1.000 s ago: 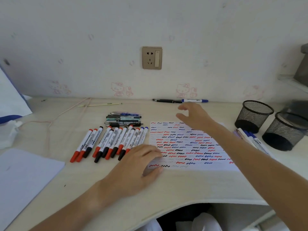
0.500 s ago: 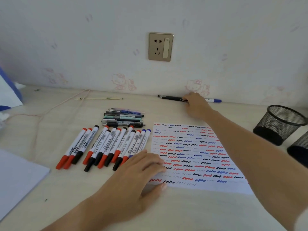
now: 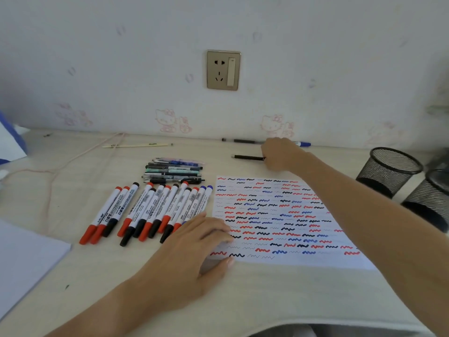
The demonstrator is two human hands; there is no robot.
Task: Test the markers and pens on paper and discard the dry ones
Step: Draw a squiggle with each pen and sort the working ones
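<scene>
Head view: right hand (image 3: 279,154) has lifted a black pen (image 3: 247,157) off the counter's (image 3: 267,293) back edge, seemingly gripped, ready for testing; left hand (image 3: 194,244) lies flat, steadying the paper (image 3: 291,215).

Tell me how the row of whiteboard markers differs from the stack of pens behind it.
The whiteboard markers are thick and white-barrelled with red, black or blue caps; the stack of pens is thin, with dark, teal and bluish barrels. The markers lie diagonally, side by side; the pens lie crosswise, parallel to the wall. Both lie on the desk, left of the test paper, and neither hand touches them.
</scene>
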